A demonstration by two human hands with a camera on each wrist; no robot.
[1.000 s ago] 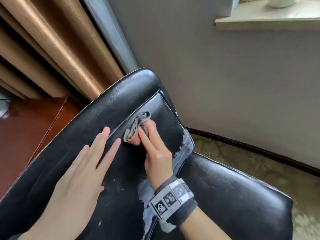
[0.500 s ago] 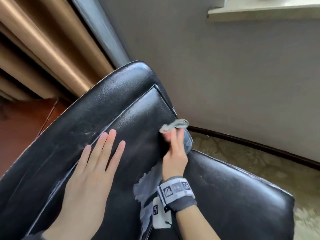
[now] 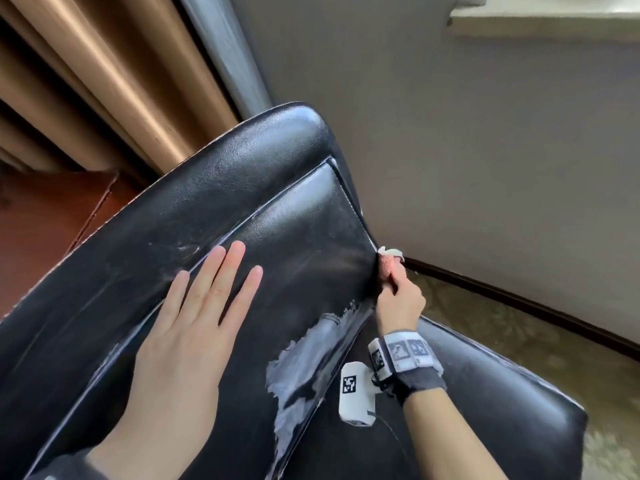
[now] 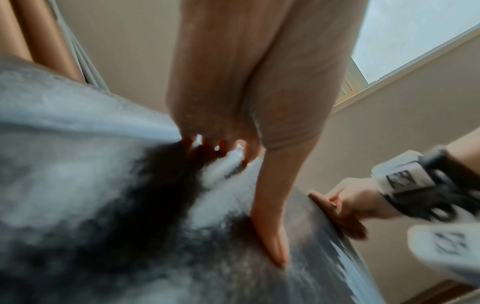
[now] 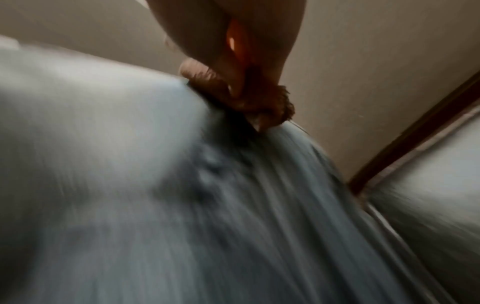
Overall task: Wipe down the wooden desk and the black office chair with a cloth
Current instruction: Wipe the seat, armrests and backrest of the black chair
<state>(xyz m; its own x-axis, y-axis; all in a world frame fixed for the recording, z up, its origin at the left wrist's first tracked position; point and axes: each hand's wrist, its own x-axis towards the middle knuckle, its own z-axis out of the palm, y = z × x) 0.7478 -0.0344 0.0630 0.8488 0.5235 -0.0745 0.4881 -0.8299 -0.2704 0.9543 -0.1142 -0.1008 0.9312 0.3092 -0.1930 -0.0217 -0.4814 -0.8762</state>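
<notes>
The black office chair (image 3: 207, 216) fills the head view, its backrest tilted toward me, with a worn pale patch (image 3: 311, 351) low on the leather. My left hand (image 3: 194, 317) lies flat on the backrest, fingers straight. My right hand (image 3: 398, 292) grips a small bunched cloth (image 3: 388, 261), pink with a pale edge, against the backrest's right edge. The left wrist view shows that hand (image 4: 350, 199) at the chair's rim. In the blurred right wrist view the cloth (image 5: 270, 107) sits bunched under the fingers. A corner of the wooden desk (image 3: 41, 223) shows at left.
Tan curtains (image 3: 104, 74) hang behind the chair at upper left. A grey wall (image 3: 450, 150) with a dark baseboard (image 3: 519, 299) runs close on the right, and a window sill (image 3: 547, 22) juts out above. Patterned floor (image 3: 536, 348) lies beyond the chair seat.
My right hand has carried the cloth from the middle of the backrest rightward to its right edge. My left hand stays flat on the backrest.
</notes>
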